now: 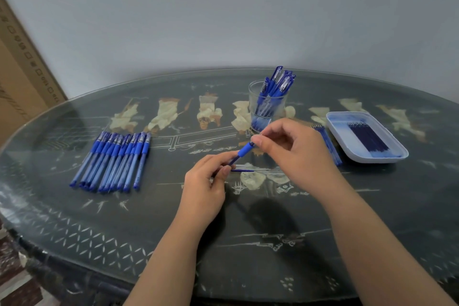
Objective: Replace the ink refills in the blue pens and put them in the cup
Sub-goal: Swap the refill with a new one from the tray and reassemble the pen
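A blue pen is held above the middle of the table, tilted up to the right. My left hand pinches its lower barrel; my right hand pinches its tip end above the blue grip. A thin blue refill lies on the table just below the pen. A row of several blue pens lies at the left. A clear glass cup behind my hands holds several blue pens. A white tray at the right holds dark refills.
A few loose refills lie between my right hand and the tray. The dark oval table has a glass top with pale inlaid figures. A cardboard box leans against the wall at the far left.
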Tool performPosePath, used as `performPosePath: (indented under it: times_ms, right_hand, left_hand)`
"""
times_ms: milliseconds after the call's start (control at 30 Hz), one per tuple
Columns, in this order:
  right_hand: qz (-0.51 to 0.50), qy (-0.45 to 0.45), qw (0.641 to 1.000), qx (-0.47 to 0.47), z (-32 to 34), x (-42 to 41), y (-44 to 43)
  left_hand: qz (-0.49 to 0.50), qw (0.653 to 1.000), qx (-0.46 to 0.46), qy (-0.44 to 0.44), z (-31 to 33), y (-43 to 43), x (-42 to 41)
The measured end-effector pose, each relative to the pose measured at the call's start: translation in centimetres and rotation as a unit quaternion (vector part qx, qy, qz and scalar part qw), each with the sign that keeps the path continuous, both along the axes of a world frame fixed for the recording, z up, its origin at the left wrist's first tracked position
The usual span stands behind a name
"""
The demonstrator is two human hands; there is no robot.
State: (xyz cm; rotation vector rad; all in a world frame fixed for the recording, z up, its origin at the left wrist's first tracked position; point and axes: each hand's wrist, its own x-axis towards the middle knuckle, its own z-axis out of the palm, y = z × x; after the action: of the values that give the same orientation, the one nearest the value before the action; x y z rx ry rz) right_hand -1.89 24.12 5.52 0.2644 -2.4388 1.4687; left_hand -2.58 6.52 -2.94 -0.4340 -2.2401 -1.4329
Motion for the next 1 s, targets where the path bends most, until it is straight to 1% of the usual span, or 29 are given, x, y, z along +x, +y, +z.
performPosePath:
  times_ms: [100, 167, 267, 333, 433, 567, 733, 833, 867, 933, 1000]
  right_hand:
    - [-0.014, -0.012, 1.000, 0.021, -0.3, -0.2, -0.1]
    - [0.016, -0.032, 0.999, -0.003, -0.2, -0.2, 0.1]
    - [0.043, -0.011, 0.999, -0.030, -0.4, -0.2, 0.2]
    - [0.012, -0.004, 0.999, -0.032, -0.5, -0.1, -0.3]
    - [-0.024, -0.021, 0.999, -0.028, -0.8, -0.3, -0.5]
    - [0.022, -0.029, 0.997, -0.064, -0.6, -0.2, -0.2]
    - [-0.034, -0.022, 0.998, -0.049, -0.7, -0.3, -0.6]
    - [0.013, -0.030, 0.997, -0.068, -0.6, -0.2, -0.6]
    - [0.014, -0.024, 0.998, -0.061, -0.6, -0.2, -0.6]
    - [-0.021, -0.010, 0.999, -0.044, -0.8, -0.3, -0.7]
    - [-0.048, -0.017, 0.998, -0.047, -0.9, -0.3, -0.8]
  left_hand:
    - [-0.007, 1.000, 0.007, 0.000, 0.1, 0.0, 0.1]
    - [-0.008, 1.000, 0.010, -0.005, 0.2, 0.1, 0.1]
    - [-0.008, 1.000, 0.008, -0.009, 0.1, 0.0, 0.1]
    - [-0.009, 1.000, 0.006, -0.010, 0.1, 0.0, 0.1]
    - [-0.012, 1.000, 0.004, -0.011, 0.2, 0.0, 0.1]
    - [-0.010, 1.000, 0.008, -0.009, 0.1, 0.0, 0.0]
    - [-0.015, 1.000, 0.007, -0.014, 0.2, 0.0, 0.1]
    - [-0.013, 1.000, 0.008, -0.014, 0.3, 0.0, 0.1]
    - [-0.013, 1.000, 0.007, -0.014, 0.3, 0.0, 0.1]
    - [-0.015, 1.000, 0.006, -0.014, 0.3, 0.1, 0.1]
    - [-0.014, 1.000, 0.009, -0.016, 0.2, 0.1, 0.1]
